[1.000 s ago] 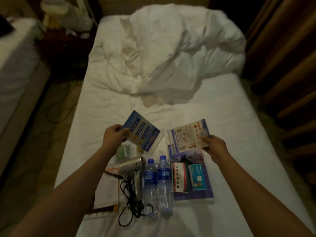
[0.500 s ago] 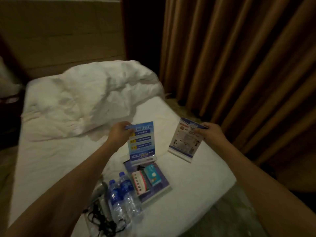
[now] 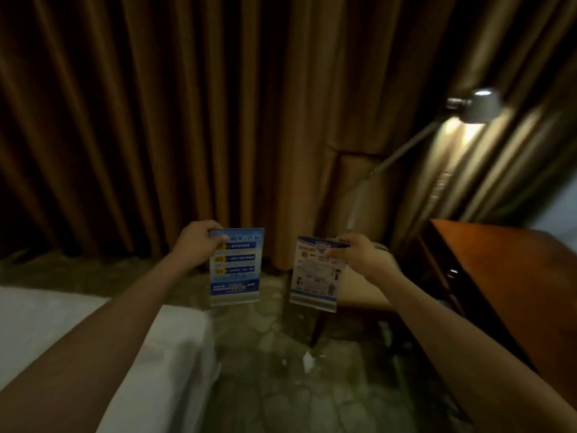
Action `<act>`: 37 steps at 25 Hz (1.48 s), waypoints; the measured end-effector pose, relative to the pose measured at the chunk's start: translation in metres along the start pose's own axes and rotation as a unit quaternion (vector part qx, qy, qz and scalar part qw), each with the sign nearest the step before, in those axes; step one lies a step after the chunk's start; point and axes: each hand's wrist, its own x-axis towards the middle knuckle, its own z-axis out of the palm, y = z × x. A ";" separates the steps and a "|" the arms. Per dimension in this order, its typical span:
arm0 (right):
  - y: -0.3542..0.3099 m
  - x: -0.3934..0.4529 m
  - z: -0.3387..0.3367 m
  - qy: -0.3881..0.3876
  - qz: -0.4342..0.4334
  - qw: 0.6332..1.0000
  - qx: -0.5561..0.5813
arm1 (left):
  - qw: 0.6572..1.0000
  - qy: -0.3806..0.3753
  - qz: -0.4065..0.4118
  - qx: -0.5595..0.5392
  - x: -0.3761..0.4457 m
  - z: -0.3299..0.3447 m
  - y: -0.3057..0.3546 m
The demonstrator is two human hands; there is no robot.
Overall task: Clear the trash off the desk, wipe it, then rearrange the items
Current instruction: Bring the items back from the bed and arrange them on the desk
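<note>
My left hand grips the top left corner of a blue sign stand, which hangs upright over the floor. My right hand pinches the top edge of a white-and-blue sign stand, also upright and slightly tilted. The two stands are apart, side by side in mid-air. The reddish wooden desk stands at the right, its top bare where I see it.
Brown curtains fill the background. A lit floor lamp leans in beside the desk. A chair with a pale seat sits behind my right hand. The white bed corner is at lower left. A scrap of paper lies on the floor.
My view has swung right, from the bed with its bottles and items to the curtains, lamp and desk. Both hands kept hold of their sign stands and carried them along.
</note>
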 end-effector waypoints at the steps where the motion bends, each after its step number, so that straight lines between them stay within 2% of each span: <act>1: 0.024 -0.002 -0.037 0.030 0.012 0.999 -0.004 | 1.000 -0.022 0.017 -0.011 0.012 0.035 0.030; 6: 0.121 -0.024 -0.185 0.150 0.071 0.986 -0.010 | 0.984 -0.147 0.095 -0.034 0.051 0.181 0.163; 12: 0.223 -0.043 -0.284 0.268 0.168 0.948 0.012 | 0.938 -0.275 0.206 -0.042 0.099 0.341 0.288; 15: 0.267 -0.060 -0.317 0.332 0.233 0.913 0.036 | 0.902 -0.349 0.253 -0.030 0.113 0.431 0.339; 18: 0.305 -0.093 -0.346 0.404 0.287 0.867 0.051 | 0.851 -0.423 0.311 -0.006 0.101 0.518 0.386; 24: 0.388 -0.167 -0.392 0.495 0.394 0.773 0.048 | 0.763 -0.538 0.357 0.033 0.027 0.668 0.458; 27: 0.438 -0.194 -0.427 0.506 0.420 0.752 0.041 | 0.733 -0.555 0.391 0.032 -0.016 0.735 0.491; 31: 0.494 -0.213 -0.475 0.509 0.423 0.746 0.079 | 0.718 -0.537 0.437 0.074 -0.060 0.807 0.528; 33: 0.514 -0.215 -0.494 0.529 0.419 0.731 0.101 | 0.718 -0.528 0.445 0.086 -0.068 0.835 0.541; 37: 0.545 -0.213 -0.523 0.545 0.400 0.726 0.123 | 0.759 -0.513 0.394 0.075 -0.074 0.879 0.561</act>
